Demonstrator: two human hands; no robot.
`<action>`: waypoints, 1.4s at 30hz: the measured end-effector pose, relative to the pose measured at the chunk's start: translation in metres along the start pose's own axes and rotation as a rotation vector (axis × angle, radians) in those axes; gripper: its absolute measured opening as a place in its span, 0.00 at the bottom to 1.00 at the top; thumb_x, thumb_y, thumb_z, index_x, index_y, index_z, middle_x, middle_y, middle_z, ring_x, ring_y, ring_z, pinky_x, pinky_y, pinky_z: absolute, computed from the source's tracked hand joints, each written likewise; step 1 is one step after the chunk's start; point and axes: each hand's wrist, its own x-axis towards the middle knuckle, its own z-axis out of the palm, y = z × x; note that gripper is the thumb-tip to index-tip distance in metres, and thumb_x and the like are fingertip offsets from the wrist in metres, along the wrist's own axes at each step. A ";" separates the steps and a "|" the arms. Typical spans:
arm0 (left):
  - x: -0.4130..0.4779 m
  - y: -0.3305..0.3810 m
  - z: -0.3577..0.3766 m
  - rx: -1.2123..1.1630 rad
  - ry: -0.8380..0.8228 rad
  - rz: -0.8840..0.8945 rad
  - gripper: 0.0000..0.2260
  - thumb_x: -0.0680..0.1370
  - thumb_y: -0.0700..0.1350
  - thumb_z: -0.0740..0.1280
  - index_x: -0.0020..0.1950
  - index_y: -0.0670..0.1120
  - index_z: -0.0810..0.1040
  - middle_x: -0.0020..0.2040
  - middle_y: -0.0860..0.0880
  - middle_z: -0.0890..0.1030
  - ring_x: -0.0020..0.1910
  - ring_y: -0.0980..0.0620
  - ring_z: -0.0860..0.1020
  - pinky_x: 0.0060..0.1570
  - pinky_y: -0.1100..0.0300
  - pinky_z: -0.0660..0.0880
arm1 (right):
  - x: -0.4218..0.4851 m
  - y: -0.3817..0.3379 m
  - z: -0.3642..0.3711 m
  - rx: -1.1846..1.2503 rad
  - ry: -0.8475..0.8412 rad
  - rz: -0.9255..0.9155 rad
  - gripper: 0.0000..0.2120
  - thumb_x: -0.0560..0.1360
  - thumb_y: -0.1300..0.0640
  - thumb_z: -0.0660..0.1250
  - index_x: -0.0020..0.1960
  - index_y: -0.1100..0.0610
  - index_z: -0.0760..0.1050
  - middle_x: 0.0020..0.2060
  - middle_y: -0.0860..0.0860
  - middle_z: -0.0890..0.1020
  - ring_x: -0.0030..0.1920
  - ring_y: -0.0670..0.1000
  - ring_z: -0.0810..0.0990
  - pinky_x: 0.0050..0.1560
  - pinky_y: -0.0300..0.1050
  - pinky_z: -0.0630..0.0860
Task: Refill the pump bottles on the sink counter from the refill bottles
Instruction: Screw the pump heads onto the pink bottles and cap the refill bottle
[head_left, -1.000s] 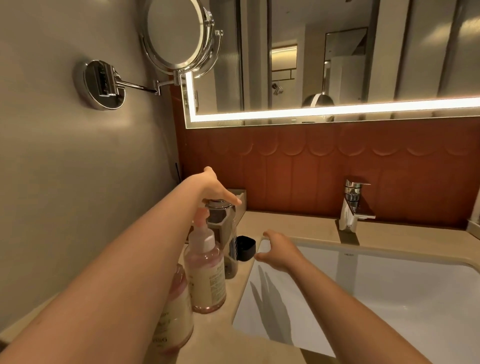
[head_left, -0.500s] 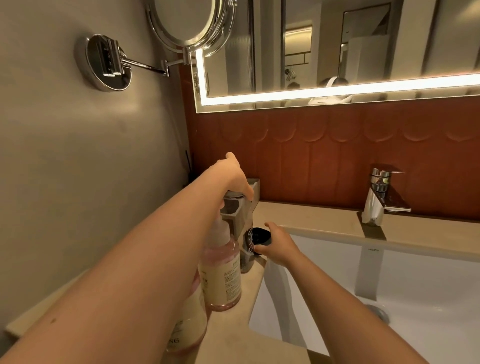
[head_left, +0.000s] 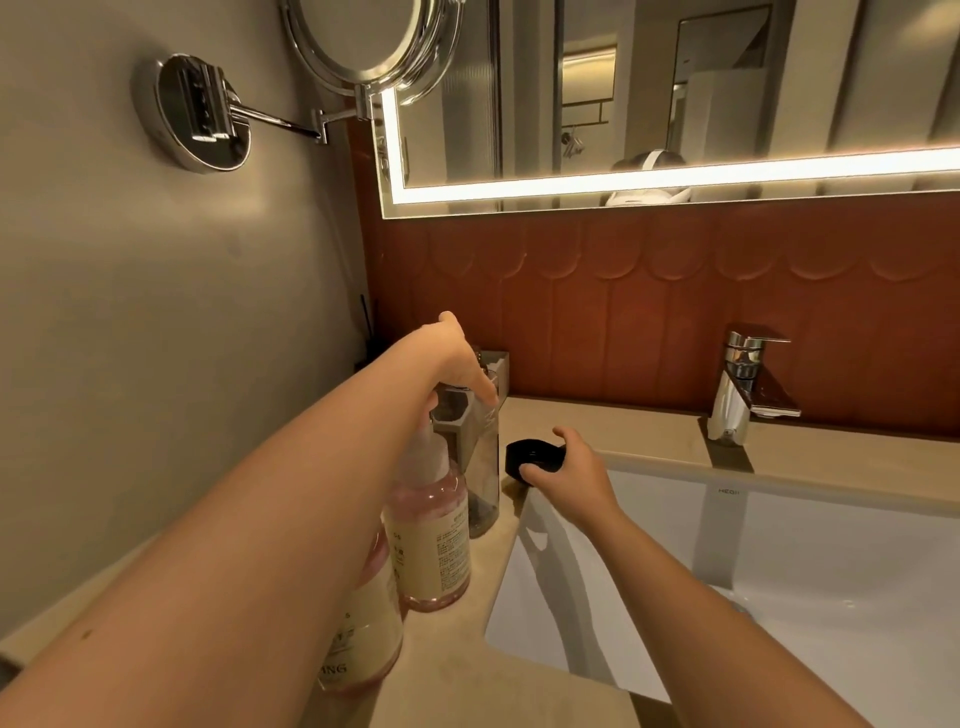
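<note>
Left hand (head_left: 460, 364) grips the top of the clear bottle (head_left: 483, 467) — right hand (head_left: 574, 475) pinches the black cap (head_left: 532, 457) just beside it.

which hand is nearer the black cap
Right. The right hand grips the black cap; the left hand is up and left of it, holding the top of the clear bottle.

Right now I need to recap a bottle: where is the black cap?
Head view, left of centre: the black cap is gripped by the right hand at the sink's back-left corner, just right of the clear bottle.
</note>
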 end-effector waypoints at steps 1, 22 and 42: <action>-0.002 0.000 0.000 -0.020 0.012 0.012 0.46 0.69 0.47 0.76 0.75 0.42 0.49 0.71 0.40 0.63 0.62 0.41 0.71 0.48 0.54 0.73 | -0.002 0.000 -0.006 0.046 0.023 -0.004 0.34 0.70 0.52 0.72 0.71 0.56 0.62 0.65 0.55 0.72 0.63 0.55 0.72 0.59 0.49 0.73; -0.157 0.007 0.046 -0.518 0.169 0.434 0.21 0.67 0.48 0.76 0.57 0.48 0.75 0.50 0.52 0.80 0.48 0.56 0.77 0.44 0.64 0.74 | -0.107 -0.022 -0.146 0.706 0.142 0.049 0.14 0.76 0.55 0.63 0.62 0.56 0.71 0.57 0.57 0.75 0.57 0.57 0.76 0.53 0.53 0.78; -0.179 -0.019 0.110 -1.007 0.086 0.541 0.24 0.63 0.55 0.74 0.56 0.53 0.72 0.49 0.56 0.81 0.49 0.58 0.79 0.47 0.63 0.76 | -0.170 -0.045 -0.155 1.091 -0.297 0.027 0.21 0.68 0.45 0.62 0.54 0.56 0.72 0.45 0.55 0.83 0.48 0.54 0.82 0.45 0.48 0.79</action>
